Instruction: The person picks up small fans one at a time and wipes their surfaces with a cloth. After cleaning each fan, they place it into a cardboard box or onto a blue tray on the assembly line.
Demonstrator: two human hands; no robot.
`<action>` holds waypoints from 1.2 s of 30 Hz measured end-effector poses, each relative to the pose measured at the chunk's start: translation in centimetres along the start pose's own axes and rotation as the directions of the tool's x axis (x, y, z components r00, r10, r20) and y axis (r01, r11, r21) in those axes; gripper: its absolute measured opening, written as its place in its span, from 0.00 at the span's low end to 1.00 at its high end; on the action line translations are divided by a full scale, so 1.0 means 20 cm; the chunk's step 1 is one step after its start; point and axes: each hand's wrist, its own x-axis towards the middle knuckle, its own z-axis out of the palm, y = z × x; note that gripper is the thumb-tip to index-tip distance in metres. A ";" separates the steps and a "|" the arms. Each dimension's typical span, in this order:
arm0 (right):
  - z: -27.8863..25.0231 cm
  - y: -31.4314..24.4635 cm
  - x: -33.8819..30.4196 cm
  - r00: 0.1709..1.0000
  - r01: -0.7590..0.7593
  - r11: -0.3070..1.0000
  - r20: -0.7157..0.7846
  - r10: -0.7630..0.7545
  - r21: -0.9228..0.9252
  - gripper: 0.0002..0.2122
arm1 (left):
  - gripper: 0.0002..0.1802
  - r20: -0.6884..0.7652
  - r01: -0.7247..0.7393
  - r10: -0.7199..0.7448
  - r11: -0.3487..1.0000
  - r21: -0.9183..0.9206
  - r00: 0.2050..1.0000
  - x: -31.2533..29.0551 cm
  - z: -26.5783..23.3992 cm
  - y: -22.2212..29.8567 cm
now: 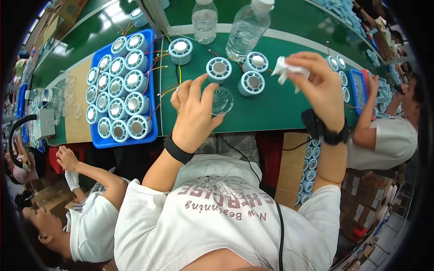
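Note:
Over the green table, my left hand [194, 113] grips a clear round plastic cover [223, 101] between thumb and fingers. My right hand [314, 79] is raised to the right, its fingers closed on a crumpled white cloth [289, 70]. Just beyond the cover stands a light-blue round motor unit [219, 68] with a grey disc on top. Two similar units, one with a white disc [257, 61] and one with a grey disc [252, 84], sit between my hands. Another blue unit [180, 50] with wires stands past my left fingertips.
A blue tray [151, 131] full of wired units lies to the left. Two clear bottles [205, 25] [249, 29] stand at the back. Co-workers sit on both sides, a white sleeve [95, 230] at left. A cardboard box [289, 174] of units is below the table edge.

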 end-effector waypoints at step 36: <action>0.21 0.10 -0.23 0.999 -0.045 0.817 0.013 0.046 0.575 0.09 | 0.38 -0.691 0.694 -0.592 0.697 -0.180 0.415 -0.44 -0.80 -0.85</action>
